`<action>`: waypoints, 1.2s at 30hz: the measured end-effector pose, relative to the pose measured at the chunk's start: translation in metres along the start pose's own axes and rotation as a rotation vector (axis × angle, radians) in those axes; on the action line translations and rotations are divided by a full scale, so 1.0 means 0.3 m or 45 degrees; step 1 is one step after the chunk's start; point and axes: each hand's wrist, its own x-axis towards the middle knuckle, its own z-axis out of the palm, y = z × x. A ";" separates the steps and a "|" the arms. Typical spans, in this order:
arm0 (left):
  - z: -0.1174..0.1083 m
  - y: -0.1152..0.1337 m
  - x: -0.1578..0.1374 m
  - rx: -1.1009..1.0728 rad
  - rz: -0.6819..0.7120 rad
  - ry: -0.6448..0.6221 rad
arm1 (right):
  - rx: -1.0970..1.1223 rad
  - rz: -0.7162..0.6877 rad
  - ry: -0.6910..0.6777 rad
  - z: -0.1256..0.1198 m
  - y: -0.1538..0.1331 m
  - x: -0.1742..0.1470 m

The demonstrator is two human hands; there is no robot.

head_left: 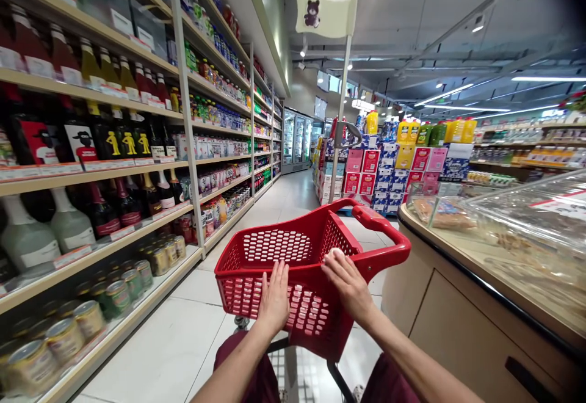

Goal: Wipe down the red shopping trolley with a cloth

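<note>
Because the red cart point(304, 273) probably needs steadying, the left hand point(274, 296) rests straight, unclenched fingers against its near side; the right hand point(350, 281), grip unclear, overlaps a pale wad point(336, 252) at the cart's rim.

Red honeycomb-patterned cart point(306, 273), cream flag point(336, 17) with dark brown bear point(312, 13), maroon trousers point(265, 378)

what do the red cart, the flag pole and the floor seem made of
Red cart: likely moulded plastic with a satin sheen, judging by its rounded edges and hole pattern. Flag pole: probably metal, being thin, straight and greyish. Floor: perhaps ceramic or stone tile, pale and glossy, with straight joints.
</note>
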 end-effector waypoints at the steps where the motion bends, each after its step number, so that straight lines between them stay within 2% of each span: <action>1: -0.001 -0.015 -0.009 0.012 -0.002 -0.006 | 0.017 -0.031 -0.027 0.011 -0.009 -0.007; 5: -0.008 -0.044 -0.032 0.045 0.081 -0.051 | 0.118 -0.235 -0.141 0.049 -0.066 -0.026; 10: -0.001 -0.052 -0.060 0.114 0.017 0.024 | 0.097 -0.067 -0.067 0.085 -0.099 0.027; 14: 0.009 -0.099 -0.091 0.154 0.031 0.057 | 0.179 -0.228 -0.189 0.124 -0.150 0.012; 16: 0.007 -0.133 -0.101 0.172 -0.010 0.078 | 0.208 -0.253 -0.216 0.136 -0.175 0.027; 21: -0.011 -0.207 -0.127 0.212 -0.103 0.093 | 0.169 -0.139 -0.083 0.182 -0.220 0.109; 27: -0.022 -0.283 -0.188 0.196 -0.129 0.078 | 0.306 -0.320 -0.244 0.267 -0.340 0.109; 32: -0.029 -0.355 -0.226 0.177 -0.280 0.054 | 0.303 -0.225 -0.135 0.339 -0.411 0.207; 36: -0.038 -0.413 -0.265 0.163 -0.370 -0.003 | 0.377 -0.340 -0.130 0.400 -0.494 0.218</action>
